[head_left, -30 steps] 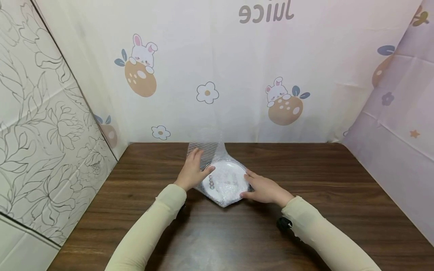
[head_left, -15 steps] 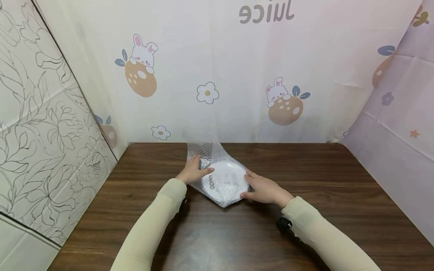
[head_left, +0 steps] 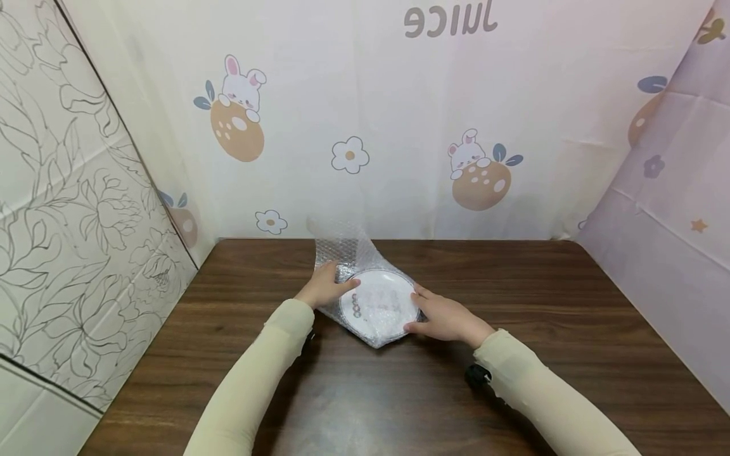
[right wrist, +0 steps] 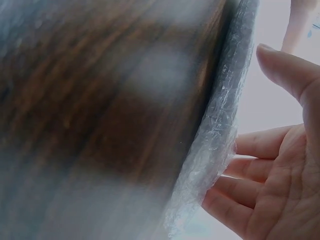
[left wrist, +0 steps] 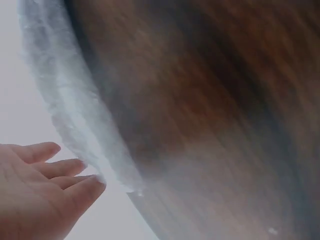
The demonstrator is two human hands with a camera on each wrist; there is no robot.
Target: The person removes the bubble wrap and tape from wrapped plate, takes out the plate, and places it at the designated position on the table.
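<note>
A white round plate (head_left: 381,305) with a small coloured pattern lies on the dark wooden table (head_left: 542,297), under clear bubble wrap (head_left: 341,247). One flap of the wrap stands up behind the plate. My left hand (head_left: 324,288) rests at the plate's left edge, below the flap. In the left wrist view its straight fingers (left wrist: 60,172) touch the wrap's edge (left wrist: 75,110). My right hand (head_left: 447,316) lies against the plate's right edge, thumb on top. Seen from the right wrist, its fingers (right wrist: 260,172) are straight against the crinkled wrap (right wrist: 215,145).
Printed cloth walls with rabbits and flowers (head_left: 350,155) close in the table at the back and both sides. Bare tabletop stretches to the left, right and front of the plate. A black wrist device (head_left: 478,375) sits under my right sleeve.
My left hand has drawn back from the raised flap to the plate's left edge. The flap now stands higher and curls over. The right hand has stayed put.
</note>
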